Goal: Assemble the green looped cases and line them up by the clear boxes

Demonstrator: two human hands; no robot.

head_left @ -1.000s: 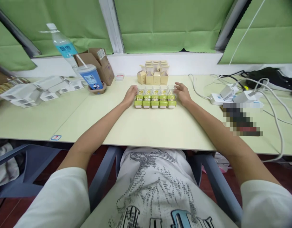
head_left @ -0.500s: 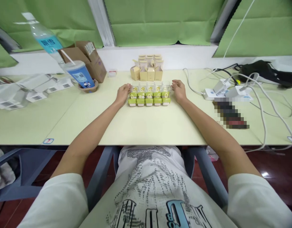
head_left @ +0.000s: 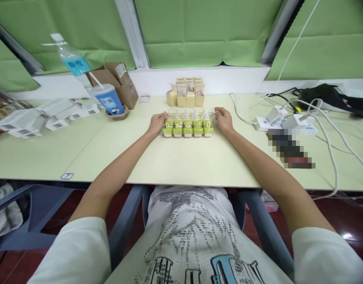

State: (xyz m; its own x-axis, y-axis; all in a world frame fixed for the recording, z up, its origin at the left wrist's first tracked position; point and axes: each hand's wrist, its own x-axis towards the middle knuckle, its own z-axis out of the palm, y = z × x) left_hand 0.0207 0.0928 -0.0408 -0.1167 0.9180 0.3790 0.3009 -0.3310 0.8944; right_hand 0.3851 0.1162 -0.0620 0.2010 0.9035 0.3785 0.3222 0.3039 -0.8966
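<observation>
Two rows of small lime-green and white pieces with loops on top stand in front of me on the table, close together. Along their far side runs a clear plastic tray with several compartments, its base partly hidden by the green pieces. My left hand pinches the tray's left end between thumb and fingers. At the opposite end, my right hand grips the tray's edge with curled fingers. Just behind the tray stand several small cream cardboard boxes, flaps up.
White cartons lie at the left. A blue cup, a bottle and a brown box stand behind them. Cables and a power strip spread at the right, near a pixelated dark item. Another person's hand shows at the far left edge.
The view has tilted slightly, so everything sits a little lower and further right. Both hands keep hold of the tray's ends. Another person's hand has come into view at the left edge.
</observation>
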